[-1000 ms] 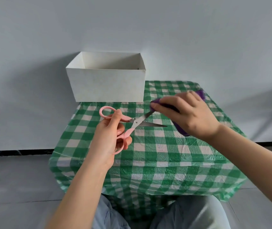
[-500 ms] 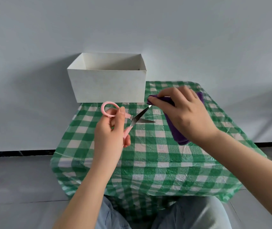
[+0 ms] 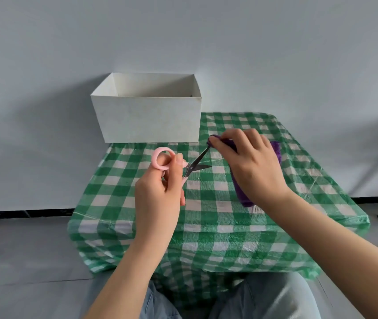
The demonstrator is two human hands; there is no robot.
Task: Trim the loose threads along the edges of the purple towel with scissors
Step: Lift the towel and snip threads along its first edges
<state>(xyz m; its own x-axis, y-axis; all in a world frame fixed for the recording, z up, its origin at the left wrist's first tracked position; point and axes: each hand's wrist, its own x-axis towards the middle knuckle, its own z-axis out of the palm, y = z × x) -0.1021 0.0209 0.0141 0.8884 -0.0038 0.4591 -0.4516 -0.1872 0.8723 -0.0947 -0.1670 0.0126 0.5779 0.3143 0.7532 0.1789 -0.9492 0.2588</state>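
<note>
Single view, head-worn, wide-angle. It looks forward and down from above the seated person's lap; both forearms enter from the bottom edge and knees show at the bottom. Landmark: the white box, upper centre, against the wall. The checked table fills the middle ground nearer the camera than the box, its front edge dropping just beyond the knees. Floor shows to the box's lower left. Close range: the hands work between camera and box. Straight lines bow near the edges. No second view.
</note>
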